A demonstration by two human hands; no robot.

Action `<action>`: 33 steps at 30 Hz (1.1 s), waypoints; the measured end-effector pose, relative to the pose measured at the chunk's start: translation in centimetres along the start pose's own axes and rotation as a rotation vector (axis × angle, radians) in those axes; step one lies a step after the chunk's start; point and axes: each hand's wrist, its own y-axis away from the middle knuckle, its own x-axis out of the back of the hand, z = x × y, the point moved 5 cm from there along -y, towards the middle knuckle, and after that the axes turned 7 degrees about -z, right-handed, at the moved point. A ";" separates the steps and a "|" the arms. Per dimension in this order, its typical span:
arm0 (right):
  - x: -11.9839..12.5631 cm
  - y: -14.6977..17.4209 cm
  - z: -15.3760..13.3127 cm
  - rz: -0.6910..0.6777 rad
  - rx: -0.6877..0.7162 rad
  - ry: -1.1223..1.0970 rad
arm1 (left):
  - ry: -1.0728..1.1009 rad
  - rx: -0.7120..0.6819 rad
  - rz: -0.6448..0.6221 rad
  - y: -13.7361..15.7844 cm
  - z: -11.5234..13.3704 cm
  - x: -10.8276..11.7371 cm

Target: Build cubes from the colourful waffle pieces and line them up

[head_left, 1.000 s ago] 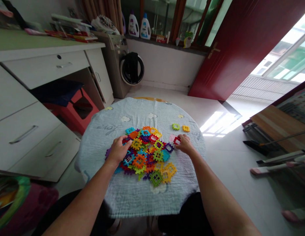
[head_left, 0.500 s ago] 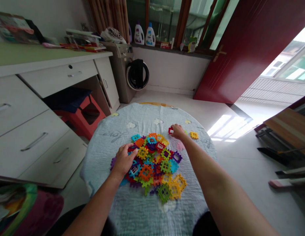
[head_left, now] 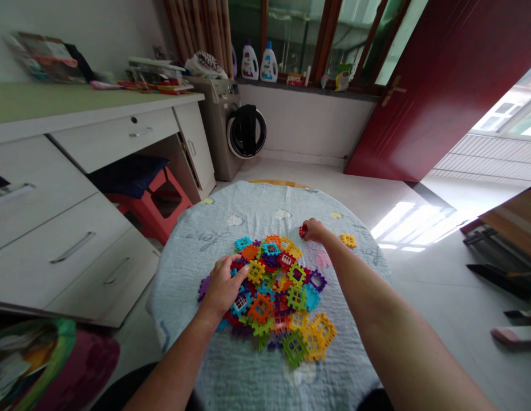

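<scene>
A heap of colourful plastic interlocking building blocks (head_left: 262, 308), square with notched edges and some with window grids, lies on the cloth-covered round table (head_left: 231, 377). My left hand (head_left: 225, 285) rests on the heap's left side, thumb apart from the fingers, next to a yellow block (head_left: 256, 272). Beyond the heap, toward the far right of the table, my right hand (head_left: 314, 230) pinches a red building block (head_left: 303, 231) close to the cloth. A separate yellow-orange block (head_left: 348, 240) lies to the right of that hand.
White drawers (head_left: 72, 245) and a red stool (head_left: 166, 200) stand left of the table. A washing machine (head_left: 222, 125) with its round door open is behind. The red door (head_left: 393, 103) is at the right, and a bin-like container (head_left: 77, 365) sits low at the left.
The red block in my right hand has turned, and its pale centre no longer shows. My left hand stays on the heap. The whole view has shifted slightly.
</scene>
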 end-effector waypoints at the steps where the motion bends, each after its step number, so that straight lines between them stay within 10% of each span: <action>1: 0.1 0.0 0.0 -0.002 0.000 -0.002 | 0.004 -0.004 0.000 0.0 0.0 0.0; 11: 1.2 1.6 -0.5 0.110 -0.052 -0.069 | 0.008 -0.009 0.002 -0.1 0.0 0.0; 15: 2.2 2.5 -6.1 0.258 0.164 -0.243 | -0.020 -0.017 0.022 -0.1 0.0 -0.2; 22: -0.9 4.3 -15.2 0.068 0.273 -0.265 | -0.115 0.039 0.000 -0.3 -0.3 0.0; 33: -1.7 11.4 -11.3 0.125 0.351 -0.381 | -0.309 -0.134 -0.203 1.2 1.4 -1.6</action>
